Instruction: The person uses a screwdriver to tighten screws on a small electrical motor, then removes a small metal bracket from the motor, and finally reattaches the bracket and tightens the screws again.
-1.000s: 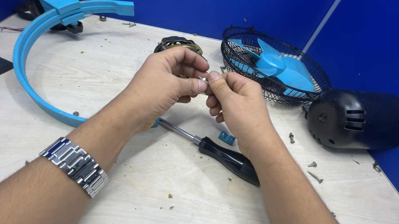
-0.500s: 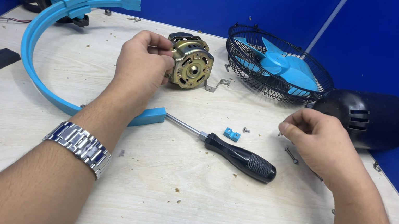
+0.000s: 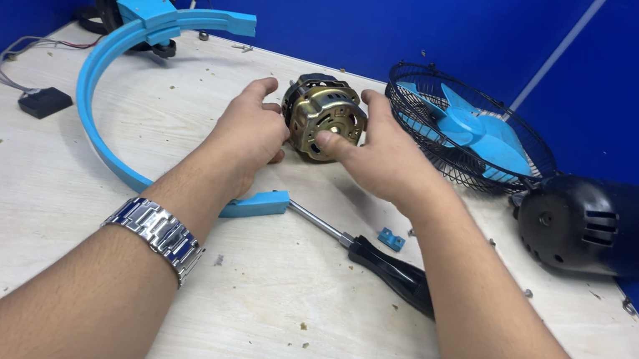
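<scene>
Motor (image 3: 322,117) sits between left hand (image 3: 252,131) and right hand (image 3: 380,156), gripped.

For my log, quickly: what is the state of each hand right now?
Left hand: closed on the left side of the round brass-coloured metal fan motor.
Right hand: closed on the motor's right side, thumb across its front.

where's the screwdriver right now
In the head view the screwdriver lies on the table, partly under the right forearm, beside the blue ring's end.

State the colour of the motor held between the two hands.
Brass-gold metal with dark openings; the motor shows best in the head view.
</scene>
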